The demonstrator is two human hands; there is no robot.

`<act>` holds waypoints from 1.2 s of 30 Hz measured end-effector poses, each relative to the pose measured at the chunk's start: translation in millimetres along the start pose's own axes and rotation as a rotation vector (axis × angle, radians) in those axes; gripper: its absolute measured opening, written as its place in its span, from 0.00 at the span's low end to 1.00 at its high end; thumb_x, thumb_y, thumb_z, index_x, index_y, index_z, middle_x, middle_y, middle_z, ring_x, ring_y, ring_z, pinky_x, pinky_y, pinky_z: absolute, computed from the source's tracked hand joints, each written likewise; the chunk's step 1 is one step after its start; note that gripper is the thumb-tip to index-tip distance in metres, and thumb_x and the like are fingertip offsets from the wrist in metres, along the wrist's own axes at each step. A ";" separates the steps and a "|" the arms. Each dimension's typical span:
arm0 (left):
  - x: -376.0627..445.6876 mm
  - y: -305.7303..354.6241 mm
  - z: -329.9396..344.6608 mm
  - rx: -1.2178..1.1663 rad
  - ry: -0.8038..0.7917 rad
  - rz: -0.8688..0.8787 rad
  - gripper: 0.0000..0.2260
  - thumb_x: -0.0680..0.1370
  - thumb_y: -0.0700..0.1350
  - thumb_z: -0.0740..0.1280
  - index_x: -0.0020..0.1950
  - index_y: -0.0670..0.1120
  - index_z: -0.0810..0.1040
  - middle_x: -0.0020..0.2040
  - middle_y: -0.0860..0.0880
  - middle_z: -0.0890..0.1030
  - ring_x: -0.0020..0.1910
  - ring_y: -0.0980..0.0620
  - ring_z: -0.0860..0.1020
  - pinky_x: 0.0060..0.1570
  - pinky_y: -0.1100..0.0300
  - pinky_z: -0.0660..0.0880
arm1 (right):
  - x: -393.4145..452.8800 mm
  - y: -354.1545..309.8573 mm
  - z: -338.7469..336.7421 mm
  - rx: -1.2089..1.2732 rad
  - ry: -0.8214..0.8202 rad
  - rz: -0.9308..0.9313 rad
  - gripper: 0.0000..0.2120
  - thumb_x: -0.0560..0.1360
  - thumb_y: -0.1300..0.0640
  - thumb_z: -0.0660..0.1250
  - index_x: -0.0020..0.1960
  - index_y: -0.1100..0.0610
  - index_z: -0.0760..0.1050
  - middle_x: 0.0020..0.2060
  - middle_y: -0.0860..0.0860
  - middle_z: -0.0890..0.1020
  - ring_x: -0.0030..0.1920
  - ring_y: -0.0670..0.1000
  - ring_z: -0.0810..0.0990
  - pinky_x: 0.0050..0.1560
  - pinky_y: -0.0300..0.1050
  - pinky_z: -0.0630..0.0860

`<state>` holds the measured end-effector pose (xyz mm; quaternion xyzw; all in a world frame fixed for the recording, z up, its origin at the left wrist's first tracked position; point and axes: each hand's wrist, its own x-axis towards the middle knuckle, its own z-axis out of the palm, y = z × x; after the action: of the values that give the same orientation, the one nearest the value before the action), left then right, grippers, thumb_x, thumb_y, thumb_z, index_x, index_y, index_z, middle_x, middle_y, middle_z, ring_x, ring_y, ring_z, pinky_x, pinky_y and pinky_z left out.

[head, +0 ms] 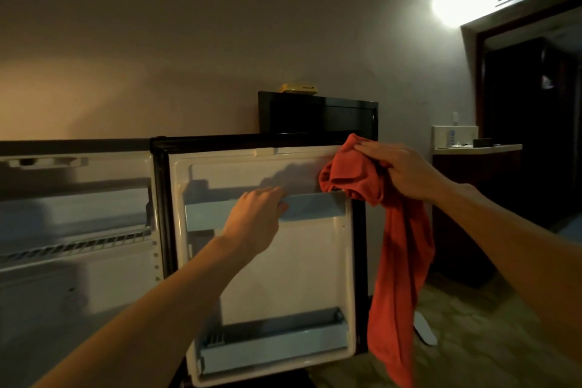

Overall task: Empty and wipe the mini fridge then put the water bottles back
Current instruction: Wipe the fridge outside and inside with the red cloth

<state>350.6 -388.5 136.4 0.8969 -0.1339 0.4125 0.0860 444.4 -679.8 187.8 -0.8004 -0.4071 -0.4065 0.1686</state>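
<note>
Left arm: bare forearm reaching up from the lower left, wrist straight. Left hand (256, 214): back toward the camera, fingers curled over the top edge of the upper door shelf (315, 205), thumb under its front; grips near the shelf's middle.

Right arm: bare forearm entering from the lower right edge, angled up and inward. Right hand (400, 172): above and right of the shelf's right end, palm down, fingers extended leftward, pressing a bunched red cloth (352, 173).
</note>
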 end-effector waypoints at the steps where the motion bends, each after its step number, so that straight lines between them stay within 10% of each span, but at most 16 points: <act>1: 0.0 -0.7 1.1 -0.004 0.003 0.000 0.06 0.82 0.44 0.61 0.48 0.44 0.75 0.49 0.43 0.80 0.49 0.39 0.76 0.42 0.52 0.62 | 2.0 0.7 -4.1 0.001 0.001 0.007 0.27 0.76 0.75 0.58 0.73 0.58 0.67 0.70 0.55 0.71 0.69 0.50 0.68 0.70 0.38 0.58; 5: -0.3 -3.0 4.3 -0.004 0.017 -0.004 0.06 0.82 0.45 0.62 0.49 0.45 0.76 0.49 0.43 0.81 0.49 0.39 0.77 0.44 0.51 0.65 | 4.1 3.0 -15.0 -0.066 0.073 -0.020 0.25 0.76 0.71 0.56 0.72 0.58 0.69 0.70 0.55 0.72 0.69 0.55 0.70 0.71 0.51 0.62; 14: 3.0 -6.3 9.7 -0.016 0.029 0.016 0.05 0.81 0.43 0.63 0.46 0.46 0.75 0.49 0.43 0.81 0.50 0.38 0.77 0.43 0.50 0.64 | 5.4 -10.1 -3.3 -0.208 0.200 -0.009 0.22 0.81 0.57 0.50 0.71 0.53 0.71 0.69 0.53 0.73 0.64 0.60 0.72 0.62 0.39 0.59; 21: 7.4 -9.6 18.1 0.011 0.035 0.022 0.02 0.77 0.39 0.65 0.45 0.45 0.75 0.46 0.43 0.82 0.46 0.36 0.78 0.42 0.47 0.72 | 23.2 -59.6 14.2 -0.177 0.083 -0.156 0.21 0.82 0.51 0.49 0.70 0.53 0.72 0.68 0.50 0.74 0.62 0.56 0.73 0.63 0.52 0.68; 30: 6.6 -6.6 12.9 0.010 0.037 0.027 0.05 0.81 0.43 0.62 0.48 0.45 0.76 0.51 0.43 0.82 0.51 0.37 0.78 0.47 0.47 0.69 | 13.2 -47.8 -13.2 -0.274 0.308 -0.039 0.22 0.78 0.61 0.52 0.67 0.59 0.75 0.67 0.55 0.75 0.62 0.57 0.72 0.65 0.42 0.61; 36: 5.3 -4.8 14.9 0.022 0.042 0.020 0.04 0.80 0.41 0.63 0.47 0.44 0.76 0.50 0.42 0.82 0.50 0.36 0.78 0.46 0.48 0.68 | -30.0 -15.6 -6.3 -0.358 0.118 0.075 0.22 0.79 0.57 0.52 0.68 0.58 0.74 0.66 0.55 0.75 0.62 0.61 0.73 0.66 0.45 0.62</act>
<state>366.1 -388.8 130.6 0.8875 -0.1366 0.4336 0.0747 418.7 -689.5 167.0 -0.8071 -0.2877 -0.5119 0.0623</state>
